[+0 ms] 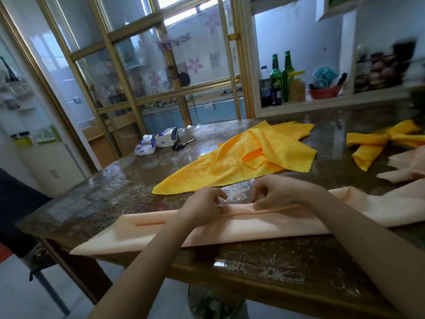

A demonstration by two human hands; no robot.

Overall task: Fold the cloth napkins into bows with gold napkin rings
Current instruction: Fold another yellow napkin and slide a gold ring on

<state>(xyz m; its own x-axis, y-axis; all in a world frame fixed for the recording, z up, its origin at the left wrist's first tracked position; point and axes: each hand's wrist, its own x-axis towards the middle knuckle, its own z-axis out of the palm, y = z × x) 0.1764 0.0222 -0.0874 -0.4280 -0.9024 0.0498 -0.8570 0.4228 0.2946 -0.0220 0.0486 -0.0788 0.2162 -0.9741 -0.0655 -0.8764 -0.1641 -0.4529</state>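
Both hands are down on the near strip. Left hand (203,204): fingers curled, thumb and fingertips pinching the upper flap of the pale peach cloth napkin (230,233) at its centre seam. Right hand (274,194): same posture, knuckles up, fingertips nipping the flap edge just right of the left hand. Small gap between the two hands.

Napkin is folded into a long narrow band, long edges turned in to meet along a lengthwise seam. It lies flat along the near edge of the dark glossy table with a clear flower-patterned cover (271,263). Its left tip is pointed and reaches the table's front edge; its right end runs out of frame.

Behind it, mid-table: loose heap of bright yellow cloth napkins (230,166), crumpled, with a strip of table showing between heap and band. Right of that, well apart: yellow napkin bow (388,141), cinched in the middle; what cinches it is too blurred to tell. Just beside the bow, at the right edge: more folded peach cloth (407,168).

Far left of table: black-handled scissors (184,145) beside two white-and-blue tissue packs (157,141). Beyond the table, on a shelf: two green glass bottles (281,79) and a red bowl (324,92).
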